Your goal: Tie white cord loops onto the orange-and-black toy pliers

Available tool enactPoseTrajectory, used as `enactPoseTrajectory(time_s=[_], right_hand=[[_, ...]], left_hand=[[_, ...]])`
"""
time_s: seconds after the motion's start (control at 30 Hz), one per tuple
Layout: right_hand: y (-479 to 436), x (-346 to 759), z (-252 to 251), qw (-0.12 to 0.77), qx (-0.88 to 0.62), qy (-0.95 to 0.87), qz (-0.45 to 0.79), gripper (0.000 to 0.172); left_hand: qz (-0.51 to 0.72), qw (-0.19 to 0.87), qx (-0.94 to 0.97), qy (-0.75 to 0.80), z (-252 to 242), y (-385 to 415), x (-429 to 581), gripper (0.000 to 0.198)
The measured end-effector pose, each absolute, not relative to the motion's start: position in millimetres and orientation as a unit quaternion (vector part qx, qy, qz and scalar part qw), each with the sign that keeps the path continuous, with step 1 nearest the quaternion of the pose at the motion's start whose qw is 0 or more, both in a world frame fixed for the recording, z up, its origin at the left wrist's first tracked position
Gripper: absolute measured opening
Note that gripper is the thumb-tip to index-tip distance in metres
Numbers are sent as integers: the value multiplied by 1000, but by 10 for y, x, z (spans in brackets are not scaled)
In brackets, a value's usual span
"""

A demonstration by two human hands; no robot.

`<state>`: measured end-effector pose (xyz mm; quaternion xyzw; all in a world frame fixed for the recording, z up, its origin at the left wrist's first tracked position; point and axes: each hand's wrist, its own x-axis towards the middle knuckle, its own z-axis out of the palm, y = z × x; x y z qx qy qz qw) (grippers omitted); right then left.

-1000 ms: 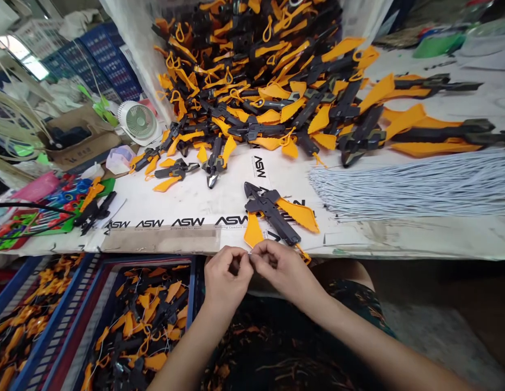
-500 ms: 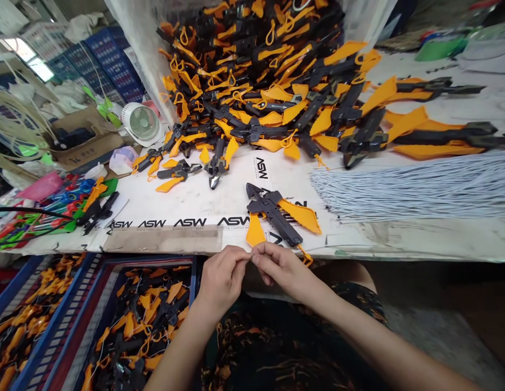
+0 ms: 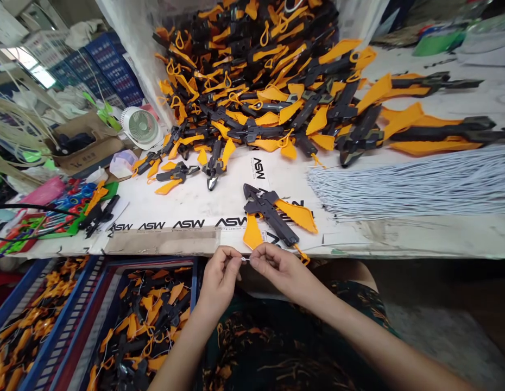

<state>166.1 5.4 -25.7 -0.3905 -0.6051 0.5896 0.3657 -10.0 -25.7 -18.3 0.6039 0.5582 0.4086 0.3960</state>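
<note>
At the table's front edge, my left hand (image 3: 220,274) and my right hand (image 3: 275,265) face each other, both closed in a pinch. A short stretch of white cord (image 3: 245,259) shows between the fingertips; the rest of it is hidden by the fingers. Just beyond my hands lies a black toy plane-like piece (image 3: 272,213) with orange wings, its nose pointing away to the left. An orange loop (image 3: 302,254) hangs from its near end, close to my right hand.
A large heap of black and orange toys (image 3: 252,103) fills the back. Pale cords (image 3: 415,182) lie bundled at right. A small fan (image 3: 140,127) stands at left. Below the table, a blue crate (image 3: 194,266) holds more such pieces. Coloured parts (image 3: 61,206) lie far left.
My fingertips have moved slightly apart, and a bit of white cord now shows between them. The view has shifted a little; the toy stays where it lay.
</note>
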Motion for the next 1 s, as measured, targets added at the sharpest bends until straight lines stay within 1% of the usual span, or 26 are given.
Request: enactPoseTrajectory(time_s=[0.07, 0.1, 0.13, 0.23, 0.3, 0.37, 0.43, 0.57, 0.67, 0.73, 0.8, 0.83, 0.87, 0.93, 1.0], right_hand=[[52, 1668, -249, 365, -387, -597, 600, 31], [51, 1666, -244, 363, -386, -590, 609, 31], [51, 1661, -239, 361, -384, -582, 619, 32], [52, 1644, -222, 354, -373, -559, 650, 34], [53, 1643, -207, 357, -366, -553, 658, 34], [48, 1655, -188, 359, -366, -564, 647, 31], [29, 1667, -170, 355, -373, -587, 625, 26], [-55, 1663, -152, 348, -384, -612, 597, 22], [-110, 1748, -134, 365, -372, -635, 570, 17], [-106, 1936, -124, 397, -376, -660, 515, 18], [-57, 2213, -141, 414, -423, -687, 422, 23], [-18, 2359, -164, 399, -470, -701, 357, 23], [25, 2491, -195, 383, -509, -713, 291, 22], [104, 2677, -271, 346, -521, -749, 219, 20], [145, 2748, -340, 321, -514, -774, 185, 21]], left_hand=[[411, 391, 614, 548, -183, -249, -108, 18], [408, 362, 642, 539, -174, -240, -115, 17], [399, 318, 682, 524, -160, -226, -125, 17], [344, 142, 805, 462, -112, -166, -165, 17], [312, 45, 846, 431, -86, -129, -204, 16], [286, -17, 864, 414, -63, -115, -261, 16], [263, -47, 876, 402, -40, -127, -337, 16], [254, -42, 881, 396, 4, -137, -524, 15], [216, 23, 888, 405, 73, -52, -629, 15], [194, 64, 887, 414, 160, 34, -626, 16], [197, 95, 881, 421, 254, 107, -508, 40], [205, 109, 879, 417, 287, 132, -395, 53], [210, 124, 880, 408, 302, 148, -247, 61], [212, 140, 893, 372, 265, 167, 119, 64], [199, 134, 903, 357, 152, 188, 481, 65]])
